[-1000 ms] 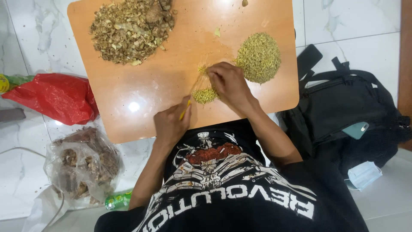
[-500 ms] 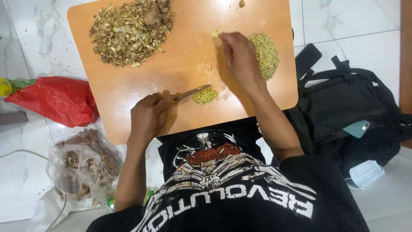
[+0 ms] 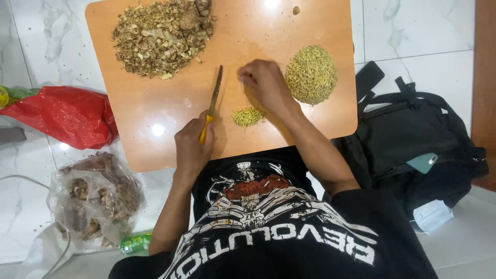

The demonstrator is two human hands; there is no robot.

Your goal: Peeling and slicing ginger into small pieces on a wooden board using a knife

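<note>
Gripping a knife [image 3: 213, 101], left hand [image 3: 192, 147] hides its yellow handle; right hand [image 3: 264, 82] curls, contents unclear, beside small pile [image 3: 247, 116].

Glossy smooth wooden board [image 3: 155, 129], metal-bladed knife [image 3: 213, 101] with yellow plastic handle, crinkled red plastic bag [image 3: 62, 116].

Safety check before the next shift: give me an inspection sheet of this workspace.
Surface: orange board on marble floor.
Job's things: coarse chopped pile, fine pile, small heap, yellow-handled knife.
Clutter: red bag, clear bag of dried pieces, green packet, face mask.
Hands: left hand grips knife; right hand fingers bunched on board.
Cables: white cord, left.
Surroundings: black backpack.
</note>
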